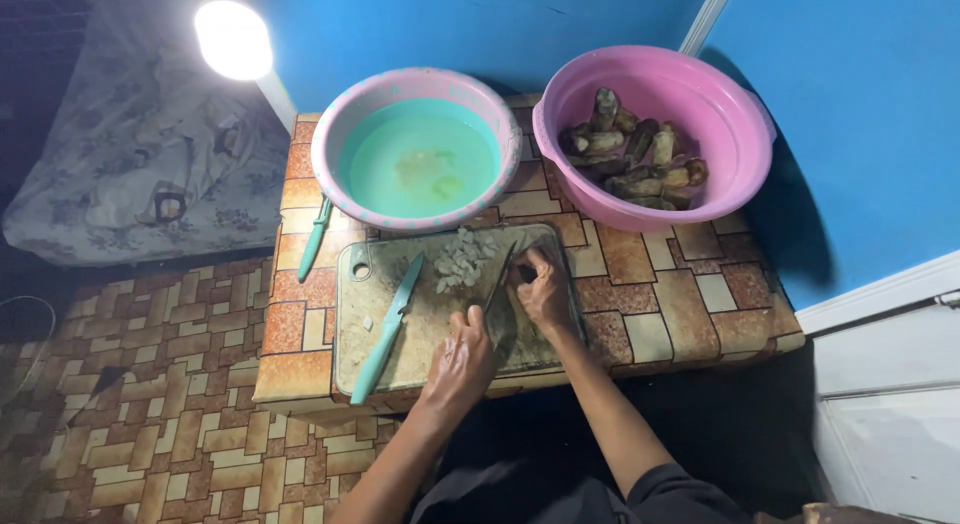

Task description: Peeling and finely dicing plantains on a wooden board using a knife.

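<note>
A single bare lamp [233, 39] glares white, blown out, at upper left. Light falls off quickly away from it: the floor [150, 424] lies dim, and the pink basin [655, 134] throws a dark shadow rightward onto the blue wall [860, 104]. Edges bend slightly.

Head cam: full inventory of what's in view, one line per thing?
cutting board: 1, pale grey-green, front of the table, under both hands
dark knife: 1, dark blade, on the board, at the hands
chopped pieces: 1 pile, pale grey, far end of the board
teal knife: 1, teal, lying on the board's left half
second teal knife: 1, teal, on the table left of the board
water basin: 1, pink rim, teal inside, behind the board
pink basin: 1, pink, back right, holding brownish vegetables
table: 1, brown-and-cream tile pattern
lamp: 1, white, lit, upper left
left hand: 1, on the board, by the dark knife
right hand: 1, on the board's right side
</note>
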